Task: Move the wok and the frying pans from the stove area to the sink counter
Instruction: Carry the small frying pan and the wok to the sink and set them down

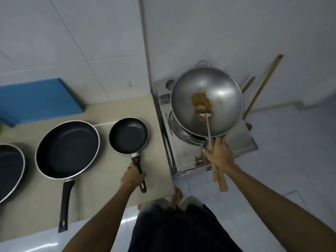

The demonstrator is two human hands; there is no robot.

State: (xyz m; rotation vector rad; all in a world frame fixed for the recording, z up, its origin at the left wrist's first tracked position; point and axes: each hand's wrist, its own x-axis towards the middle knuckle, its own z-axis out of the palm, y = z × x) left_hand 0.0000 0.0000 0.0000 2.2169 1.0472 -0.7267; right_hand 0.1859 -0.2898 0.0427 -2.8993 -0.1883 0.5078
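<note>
A grey metal wok (218, 91) with brown food and a metal spatula (208, 124) in it sits tilted over the burner of the steel stove (183, 157). My right hand (218, 155) grips the wok's wooden handle together with the spatula's. My left hand (133, 176) is closed around the black handle of the small black frying pan (128, 135), which rests on the beige counter (101, 193). A large black frying pan (67, 150) lies to its left, handle toward me. A third dark pan (9, 170) is cut off at the left edge.
A blue board (38, 99) lies at the back of the counter against the tiled wall. Wooden sticks (263, 84) lean on the wall right of the stove. My bare feet (177, 196) stand on the pale floor between counter and stove.
</note>
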